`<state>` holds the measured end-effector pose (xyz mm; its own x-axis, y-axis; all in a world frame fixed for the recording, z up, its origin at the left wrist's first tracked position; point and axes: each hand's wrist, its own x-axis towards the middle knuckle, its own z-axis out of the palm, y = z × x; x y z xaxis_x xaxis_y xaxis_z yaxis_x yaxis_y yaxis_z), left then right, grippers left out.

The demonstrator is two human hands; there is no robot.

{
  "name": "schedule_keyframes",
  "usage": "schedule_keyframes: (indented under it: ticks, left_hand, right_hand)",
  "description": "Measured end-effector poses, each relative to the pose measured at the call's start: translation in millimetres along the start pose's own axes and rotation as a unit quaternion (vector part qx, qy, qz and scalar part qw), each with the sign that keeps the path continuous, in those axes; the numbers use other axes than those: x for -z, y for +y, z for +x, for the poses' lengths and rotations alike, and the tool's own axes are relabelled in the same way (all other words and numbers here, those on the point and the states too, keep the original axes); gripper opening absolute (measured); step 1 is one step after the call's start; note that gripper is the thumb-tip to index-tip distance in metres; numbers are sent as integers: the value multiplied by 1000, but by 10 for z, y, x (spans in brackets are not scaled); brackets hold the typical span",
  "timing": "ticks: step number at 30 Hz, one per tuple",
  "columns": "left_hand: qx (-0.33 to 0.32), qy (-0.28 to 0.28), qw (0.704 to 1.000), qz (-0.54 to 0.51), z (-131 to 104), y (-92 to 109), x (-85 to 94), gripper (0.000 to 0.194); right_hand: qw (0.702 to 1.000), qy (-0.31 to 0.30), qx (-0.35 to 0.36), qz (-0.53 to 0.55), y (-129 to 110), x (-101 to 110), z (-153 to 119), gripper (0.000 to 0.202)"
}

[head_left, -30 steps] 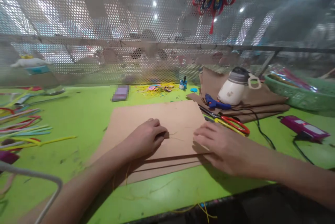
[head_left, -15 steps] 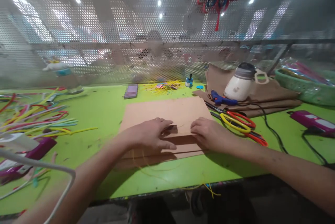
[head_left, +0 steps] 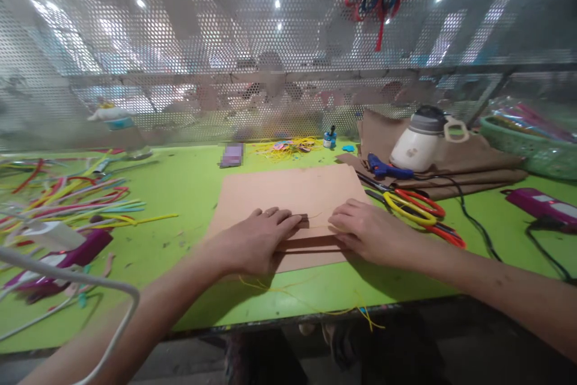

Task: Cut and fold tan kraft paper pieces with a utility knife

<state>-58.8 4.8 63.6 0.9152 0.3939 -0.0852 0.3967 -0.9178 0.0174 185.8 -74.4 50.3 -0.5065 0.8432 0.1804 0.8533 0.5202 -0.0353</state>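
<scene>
The left hand [head_left: 255, 242] and right hand [head_left: 367, 232] cover the near part of the brown sheet [head_left: 288, 196]. The basket [head_left: 529, 151] runs off the right edge. Figures behind the mesh [head_left: 180, 42] are blurred. The far small bottle [head_left: 330, 139] is too small to identify.

two hands [head_left: 256, 241], two scissors [head_left: 417, 205], one glue gun [head_left: 383, 167], one white jug [head_left: 419, 142], one green basket [head_left: 527, 151].

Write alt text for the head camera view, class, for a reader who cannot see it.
Both hands, left hand and right hand, press flat on a brown cardboard sheet on a green table. Scissors lie to the right, coloured strips to the left.
</scene>
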Motion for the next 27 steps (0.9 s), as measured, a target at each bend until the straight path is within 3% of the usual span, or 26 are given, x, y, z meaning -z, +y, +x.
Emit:
schedule_keyframes:
  ticks: [4,7,11,15,19,24,27]
  left_hand:
    - [35,40,999,5,36,23,-42,47]
    - [48,31,998,-9,64,-26,-14,35]
    - [58,8,998,-17,96,-108,83,38]
    - [68,-21,997,-23,99,-142,203,46]
    - [93,-9,995,-41,68,-172,269,60]
    - [102,49,993,-46,78,-289,295,47]
    - [122,85,989,-16,114,-374,382,50]
  right_hand:
    - [1000,-12,-9,10,-34,18,-103,14]
    - [999,-12,-40,13,29,8,-172,22]
    - [999,2,-42,11,139,-31,-190,33]
    - [998,48,-38,-15,272,-24,-101,14]
    - [994,94,-44,-24,412,108,23,25]
    - [990,133,-27,-40,467,370,128,28]
    - [972,227,-3,-61,329,535,98,24]
